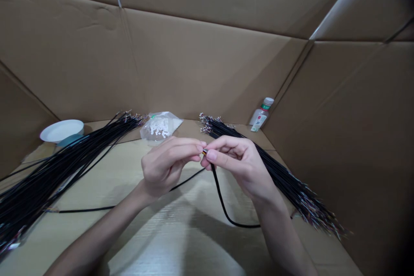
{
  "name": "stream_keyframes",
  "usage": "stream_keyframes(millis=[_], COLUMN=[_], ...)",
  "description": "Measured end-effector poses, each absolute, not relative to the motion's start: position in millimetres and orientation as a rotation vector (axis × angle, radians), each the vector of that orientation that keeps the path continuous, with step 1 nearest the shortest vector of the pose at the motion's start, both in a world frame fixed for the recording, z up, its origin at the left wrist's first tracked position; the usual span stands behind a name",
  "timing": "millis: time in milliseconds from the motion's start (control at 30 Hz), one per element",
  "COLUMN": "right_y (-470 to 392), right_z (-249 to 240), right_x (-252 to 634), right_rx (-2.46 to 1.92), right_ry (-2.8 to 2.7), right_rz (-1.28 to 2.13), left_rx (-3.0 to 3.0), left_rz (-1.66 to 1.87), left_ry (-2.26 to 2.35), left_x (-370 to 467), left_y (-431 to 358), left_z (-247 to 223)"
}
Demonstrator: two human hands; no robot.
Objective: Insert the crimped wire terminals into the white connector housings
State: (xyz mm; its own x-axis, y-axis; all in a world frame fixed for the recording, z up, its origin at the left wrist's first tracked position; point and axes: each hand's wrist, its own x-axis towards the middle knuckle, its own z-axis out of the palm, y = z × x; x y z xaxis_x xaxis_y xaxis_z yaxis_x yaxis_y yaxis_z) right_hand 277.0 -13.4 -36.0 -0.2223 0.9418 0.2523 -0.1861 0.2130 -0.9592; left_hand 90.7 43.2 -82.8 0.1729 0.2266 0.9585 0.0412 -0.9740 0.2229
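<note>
Above the middle of the table, my two hands meet fingertip to fingertip at the end of a black cable [219,192]. My right hand [241,161] pinches the cable's end between thumb and fingers. Short coloured wires [205,152], one of them yellow, stick out of that end toward the left. My left hand [170,161] is closed in a pinch on the wire tips; its fingers hide whatever else may be there. From the right hand the cable hangs in a loop and passes behind the right forearm. Another black cable stretch [87,209] runs behind the left forearm.
Thick bundles of black cables with bare wire ends lie left [61,166] and right [274,170]. At the back are a clear plastic bag [160,127] of small white pieces and a bottle [261,114]. A white bowl [63,129] stands back left. Cardboard walls [207,69] enclose the table.
</note>
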Motion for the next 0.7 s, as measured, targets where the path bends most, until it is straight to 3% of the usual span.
stream_keyframes(millis=[200,467,700], right_y=[-16.7,-19.2,-14.8], right_z=[-31.1,-30.8,-33.8], right_x=[277.8,278.0,282.3], right_rx=[-0.859,-1.012,-0.914], right_ry=[-1.438,-1.627,-1.562], right_rz=[1.162,0.586,0.876], left_rx=[2.140,2.143,2.108], left_rz=[1.949,1.905,1.896], left_ry=[0.264,0.317,0.253], left_x=[95.7,94.1,94.9], left_y=[43.7,44.5,42.2], left_z=[-87.8,-87.5,-83.2])
